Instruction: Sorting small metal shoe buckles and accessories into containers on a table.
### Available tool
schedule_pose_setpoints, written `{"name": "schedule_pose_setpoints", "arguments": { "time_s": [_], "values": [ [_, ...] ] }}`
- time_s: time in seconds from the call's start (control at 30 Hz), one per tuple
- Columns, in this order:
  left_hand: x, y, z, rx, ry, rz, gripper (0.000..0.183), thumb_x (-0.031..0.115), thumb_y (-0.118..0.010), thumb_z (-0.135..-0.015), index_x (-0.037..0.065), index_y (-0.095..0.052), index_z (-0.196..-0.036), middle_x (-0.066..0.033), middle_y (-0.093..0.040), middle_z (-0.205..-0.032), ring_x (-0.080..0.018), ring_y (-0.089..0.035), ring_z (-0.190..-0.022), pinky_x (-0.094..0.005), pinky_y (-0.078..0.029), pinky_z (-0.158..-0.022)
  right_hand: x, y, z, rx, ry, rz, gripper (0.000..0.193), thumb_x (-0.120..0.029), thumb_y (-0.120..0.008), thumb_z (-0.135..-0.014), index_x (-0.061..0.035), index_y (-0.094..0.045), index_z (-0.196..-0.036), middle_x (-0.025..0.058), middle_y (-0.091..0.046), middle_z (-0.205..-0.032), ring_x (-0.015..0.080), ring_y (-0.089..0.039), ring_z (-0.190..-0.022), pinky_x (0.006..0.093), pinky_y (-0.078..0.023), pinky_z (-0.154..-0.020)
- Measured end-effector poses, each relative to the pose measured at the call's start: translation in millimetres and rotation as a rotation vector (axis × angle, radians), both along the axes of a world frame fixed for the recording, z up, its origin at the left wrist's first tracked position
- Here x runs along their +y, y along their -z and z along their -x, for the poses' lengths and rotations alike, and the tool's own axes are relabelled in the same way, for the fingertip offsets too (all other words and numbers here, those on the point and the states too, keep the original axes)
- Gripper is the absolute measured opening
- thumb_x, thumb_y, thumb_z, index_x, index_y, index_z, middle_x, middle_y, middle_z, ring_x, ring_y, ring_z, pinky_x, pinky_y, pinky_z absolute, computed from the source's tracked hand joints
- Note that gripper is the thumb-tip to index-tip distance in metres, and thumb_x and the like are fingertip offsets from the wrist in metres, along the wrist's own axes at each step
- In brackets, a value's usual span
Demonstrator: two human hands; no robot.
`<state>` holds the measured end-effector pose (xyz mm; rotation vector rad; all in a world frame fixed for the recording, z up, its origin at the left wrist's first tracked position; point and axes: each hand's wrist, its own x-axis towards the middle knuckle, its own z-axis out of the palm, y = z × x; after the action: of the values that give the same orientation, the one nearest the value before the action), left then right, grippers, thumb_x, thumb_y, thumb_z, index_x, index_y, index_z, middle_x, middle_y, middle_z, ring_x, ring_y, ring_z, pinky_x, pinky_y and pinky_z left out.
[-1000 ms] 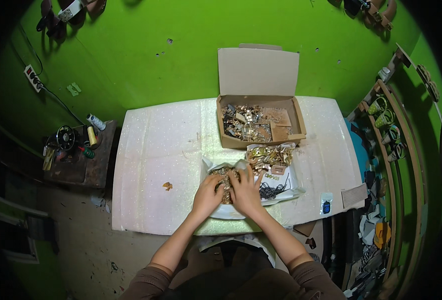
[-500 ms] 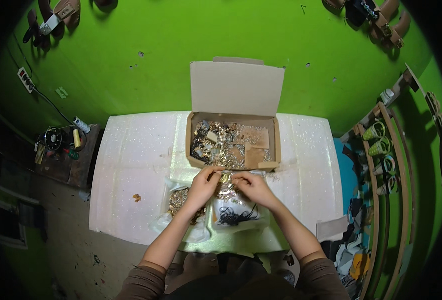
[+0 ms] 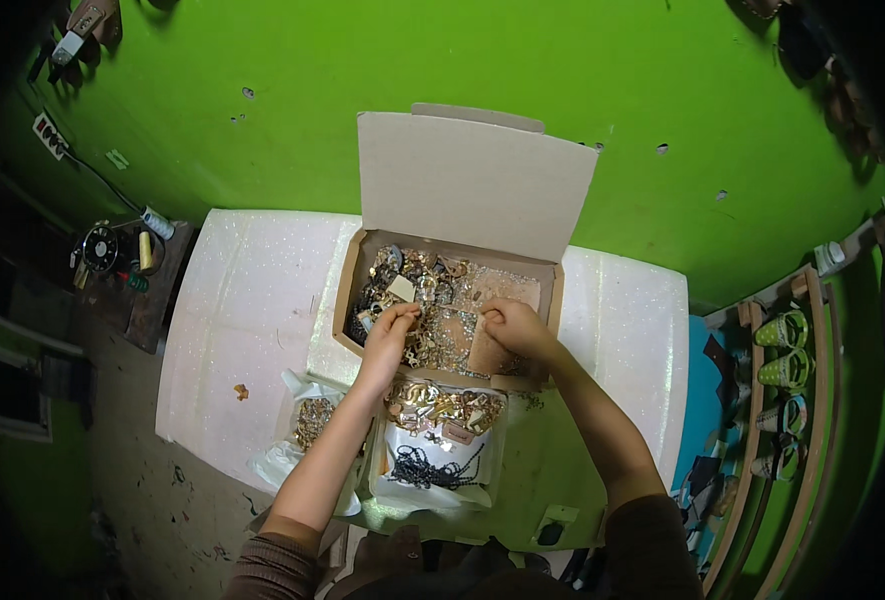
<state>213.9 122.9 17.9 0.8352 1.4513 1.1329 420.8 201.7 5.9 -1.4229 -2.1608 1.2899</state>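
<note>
Hands both inside box [image 3: 362,262]: left hand [image 3: 390,330] pinches trinkets [image 3: 432,300] at centre, right hand [image 3: 510,325] curled just beside, equally near.

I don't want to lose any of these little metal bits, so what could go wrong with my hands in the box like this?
Both hands, left hand and right hand, are in the cardboard box of small metal pieces, so a snagged piece might drop onto the table. The forearms cross above the open plastic bags near the table's front edge; a nudge could spill them.
</note>
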Motion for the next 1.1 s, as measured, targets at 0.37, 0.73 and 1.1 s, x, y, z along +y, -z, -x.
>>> {"name": "schedule_pose_setpoints", "arguments": {
  "time_s": [0.37,0.73,1.1],
  "values": [
    [22,19,-16,0.523,0.129,-0.168,0.024,0.017,-0.047,-0.082,0.000,-0.057,-0.096,-0.0170,-0.055,-0.096,-0.0292,-0.055,-0.084,-0.0332,-0.042,-0.075,-16,67,40,-0.207,-0.570,-0.495,0.060,-0.025,-0.063,-0.068,-0.0007,-0.040,-0.119,0.0190,-0.037,-0.122,0.0311,-0.037,-0.114,0.0371,-0.041,-0.087],
    [24,32,-21,0.555,0.092,-0.172,0.022,0.014,-0.047,-0.081,-0.001,-0.058,-0.093,-0.0172,-0.056,-0.091,-0.0318,-0.054,-0.085,-0.0350,-0.042,-0.077,-16,73,41,-0.151,-0.628,-0.371,0.041,-0.015,-0.059,-0.068,-0.0022,-0.046,-0.104,0.0154,-0.044,-0.105,0.0312,-0.044,-0.100,0.0386,-0.045,-0.077],
    [15,30,-19,0.598,0.056,-0.170,0.020,0.013,-0.046,-0.081,0.002,-0.058,-0.091,-0.0153,-0.055,-0.091,-0.0305,-0.054,-0.084,-0.0345,-0.041,-0.076,6,38,30,-0.283,-0.760,-0.512,0.019,-0.012,-0.052,-0.071,-0.0030,-0.052,-0.088,0.0124,-0.053,-0.086,0.0312,-0.056,-0.081,0.0421,-0.045,-0.070]
  ]
}}
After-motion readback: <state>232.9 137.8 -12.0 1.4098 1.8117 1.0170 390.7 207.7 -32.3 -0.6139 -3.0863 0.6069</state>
